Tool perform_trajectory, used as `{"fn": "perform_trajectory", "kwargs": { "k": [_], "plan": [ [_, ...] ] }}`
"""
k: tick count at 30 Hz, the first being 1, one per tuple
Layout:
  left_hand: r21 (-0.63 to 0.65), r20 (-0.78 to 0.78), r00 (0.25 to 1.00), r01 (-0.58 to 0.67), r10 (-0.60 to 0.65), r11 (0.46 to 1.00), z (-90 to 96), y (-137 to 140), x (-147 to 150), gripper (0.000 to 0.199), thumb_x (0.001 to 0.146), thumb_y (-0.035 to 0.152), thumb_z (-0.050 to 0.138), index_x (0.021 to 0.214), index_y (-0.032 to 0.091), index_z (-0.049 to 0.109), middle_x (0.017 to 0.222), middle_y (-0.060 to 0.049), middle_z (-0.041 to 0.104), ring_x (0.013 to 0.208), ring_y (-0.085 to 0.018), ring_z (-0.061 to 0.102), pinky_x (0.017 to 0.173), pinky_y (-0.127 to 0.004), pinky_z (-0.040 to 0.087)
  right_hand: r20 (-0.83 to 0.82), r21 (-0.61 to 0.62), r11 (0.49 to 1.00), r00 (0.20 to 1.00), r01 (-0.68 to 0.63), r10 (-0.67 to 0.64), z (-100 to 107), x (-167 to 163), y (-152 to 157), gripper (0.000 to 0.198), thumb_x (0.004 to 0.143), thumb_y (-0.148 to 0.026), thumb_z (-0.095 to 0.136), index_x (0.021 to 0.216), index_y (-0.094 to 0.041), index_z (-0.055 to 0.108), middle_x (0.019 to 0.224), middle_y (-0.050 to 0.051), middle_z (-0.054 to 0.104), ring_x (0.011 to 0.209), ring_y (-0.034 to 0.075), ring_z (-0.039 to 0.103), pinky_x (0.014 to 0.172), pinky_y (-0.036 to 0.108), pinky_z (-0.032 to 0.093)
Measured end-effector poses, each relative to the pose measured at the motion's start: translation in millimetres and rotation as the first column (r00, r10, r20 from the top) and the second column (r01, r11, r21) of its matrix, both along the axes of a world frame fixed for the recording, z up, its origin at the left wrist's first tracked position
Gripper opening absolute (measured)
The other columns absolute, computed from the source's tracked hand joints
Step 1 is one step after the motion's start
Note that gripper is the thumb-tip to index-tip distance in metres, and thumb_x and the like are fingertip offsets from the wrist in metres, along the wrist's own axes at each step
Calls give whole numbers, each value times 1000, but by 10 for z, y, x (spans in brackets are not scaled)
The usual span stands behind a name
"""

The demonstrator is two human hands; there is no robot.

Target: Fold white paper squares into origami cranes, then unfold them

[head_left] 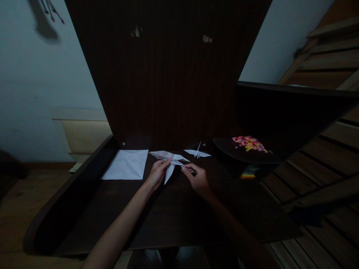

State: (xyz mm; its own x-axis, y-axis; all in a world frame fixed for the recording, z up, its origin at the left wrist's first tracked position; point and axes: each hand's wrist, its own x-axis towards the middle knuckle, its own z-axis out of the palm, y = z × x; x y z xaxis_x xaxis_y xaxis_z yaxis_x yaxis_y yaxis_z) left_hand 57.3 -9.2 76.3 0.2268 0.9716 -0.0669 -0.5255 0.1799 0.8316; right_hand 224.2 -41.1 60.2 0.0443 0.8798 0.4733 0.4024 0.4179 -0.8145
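A white folded paper crane (170, 172) with spread wings is held just above the dark desk. My left hand (157, 172) is closed on its body, the thumb lying on top near the middle. At the crane's right side, my right hand (197, 177) pinches a pointed tip between thumb and fingers. Behind my right hand, a smaller finished-looking paper crane (197, 153) stands on the desk with its wings out. To the left of my left hand lies a flat white sheet of paper (126, 165) with crease lines.
The dark desk (157, 228) has a raised side panel (73, 198) on the left and a tall back board (168, 82). On a rounded shelf (224, 149) at the right sits a heap of small pink, red and yellow pieces (250, 143). Below it is a rainbow-coloured object (248, 175).
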Motion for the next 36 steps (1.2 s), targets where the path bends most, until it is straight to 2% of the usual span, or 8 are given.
{"fn": "perform_trajectory", "kwargs": {
  "k": [5, 11, 14, 19, 21, 24, 30, 36],
  "plan": [
    [46, 30, 999, -25, 23, 999, -30, 8, -10, 33, 59, 32, 84, 80, 10, 71, 76, -6, 71, 78, -17, 67, 78, -25, 49, -48, -41, 999, 999, -17, 15, -3, 40, -13, 23, 79, -40, 63, 81, -18, 70, 71, 3, 68, 61, 14, 58, 58, 26, 47],
    [38, -19, 999, -49, 50, 998, -93, 29, -40, 31, 59, 30, 84, 79, 11, 70, 80, -7, 72, 80, -17, 67, 80, -26, 49, -240, -155, 979, 967, -129, 90, 45, 79, -14, 26, 70, -42, 71, 80, -17, 69, 72, 4, 69, 63, 16, 62, 60, 27, 48],
    [93, -29, 998, -54, 57, 994, -142, 60, -54, 33, 61, 29, 83, 88, 14, 71, 89, -7, 72, 86, -17, 66, 84, -27, 49, -315, -165, 977, 946, -137, 80, 97, 74, -36, 26, 68, -42, 72, 77, -18, 68, 74, 5, 70, 69, 18, 65, 64, 29, 50],
    [281, -272, 948, -84, 163, 956, -122, 56, -74, 38, 68, 33, 77, 101, 17, 70, 100, -9, 70, 93, -19, 64, 86, -30, 48, -326, -191, 973, 943, -130, 62, 203, 70, -107, 25, 68, -40, 73, 78, -17, 69, 76, 5, 71, 72, 19, 66, 68, 30, 51],
    [370, -370, 897, -97, 242, 924, -90, 31, -72, 37, 68, 32, 76, 101, 17, 69, 101, -9, 70, 93, -21, 64, 86, -32, 48, -314, -186, 975, 948, -119, 56, 232, 68, -133, 24, 69, -39, 72, 79, -17, 69, 79, 6, 71, 75, 19, 66, 70, 31, 51],
    [496, -407, 843, -121, 353, 860, -68, -10, -62, 38, 69, 27, 73, 105, 18, 68, 102, -8, 69, 93, -22, 63, 86, -34, 47, -276, -166, 981, 960, -101, 52, 263, 58, -176, 23, 70, -36, 72, 81, -17, 68, 80, 6, 71, 76, 19, 66, 68, 29, 51],
    [756, -401, 685, -127, 608, 642, -54, -96, -60, 39, 72, 15, 68, 110, 25, 67, 107, -6, 66, 102, -23, 57, 92, -37, 43, -144, -108, 981, 979, -159, 143, 346, -10, -272, 15, 74, -32, 68, 75, -17, 68, 74, 4, 66, 65, 15, 59, 58, 25, 47],
    [864, -357, 704, 0, 613, 503, 10, -219, -56, 38, 77, 15, 66, 113, 27, 66, 110, -7, 68, 106, -25, 56, 95, -42, 42, -272, -150, 975, 955, -166, 121, 346, -72, -209, 22, 76, -40, 64, 79, -18, 62, 70, 2, 65, 61, 14, 59, 55, 24, 47]
  ]
}}
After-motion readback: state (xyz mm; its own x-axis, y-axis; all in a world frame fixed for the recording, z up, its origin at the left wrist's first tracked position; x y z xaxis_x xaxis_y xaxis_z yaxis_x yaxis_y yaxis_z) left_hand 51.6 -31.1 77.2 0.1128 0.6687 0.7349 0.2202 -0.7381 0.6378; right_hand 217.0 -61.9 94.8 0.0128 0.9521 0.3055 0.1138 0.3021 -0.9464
